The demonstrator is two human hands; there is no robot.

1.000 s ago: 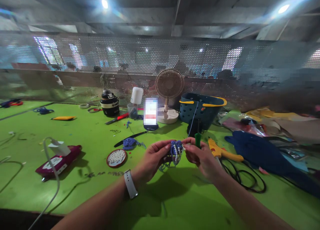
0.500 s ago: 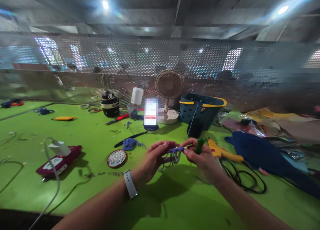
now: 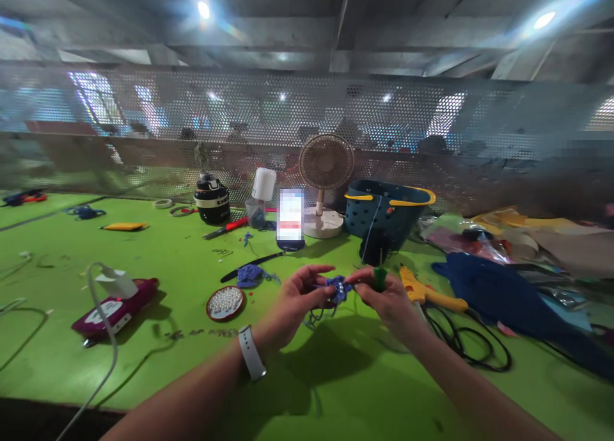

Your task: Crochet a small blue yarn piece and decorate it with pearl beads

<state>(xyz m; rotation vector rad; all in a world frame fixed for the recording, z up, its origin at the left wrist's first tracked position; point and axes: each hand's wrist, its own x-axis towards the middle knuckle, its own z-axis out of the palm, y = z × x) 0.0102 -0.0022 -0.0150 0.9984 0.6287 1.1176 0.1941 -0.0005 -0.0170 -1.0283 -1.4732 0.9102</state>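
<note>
Above the green table (image 3: 158, 377), both my hands meet on a small blue crocheted piece with white beads (image 3: 337, 288). My left hand (image 3: 296, 300), a white watch on its wrist, pinches the piece's left side with curled fingers. My right hand (image 3: 386, 297) pinches its right side and also grips a green-handled crochet hook (image 3: 380, 276), which stands upright. Blue yarn (image 3: 371, 230) runs up from the work to the dark blue basket (image 3: 389, 212) behind. A round red lid of white beads (image 3: 224, 302) lies left of my left hand.
A yellow glue gun (image 3: 422, 290) with a black cord lies just right of my hands, dark blue fabric (image 3: 508, 300) beyond it. Behind stand a small fan (image 3: 325, 172), a phone (image 3: 290, 218) and a black jar (image 3: 211, 199). A maroon pouch (image 3: 115, 305) with a white charger sits left.
The beaded blue piece, held up and spread a second ago, has been turned and bunched smaller between my fingertips. Both hands stayed in nearly the same spot.
</note>
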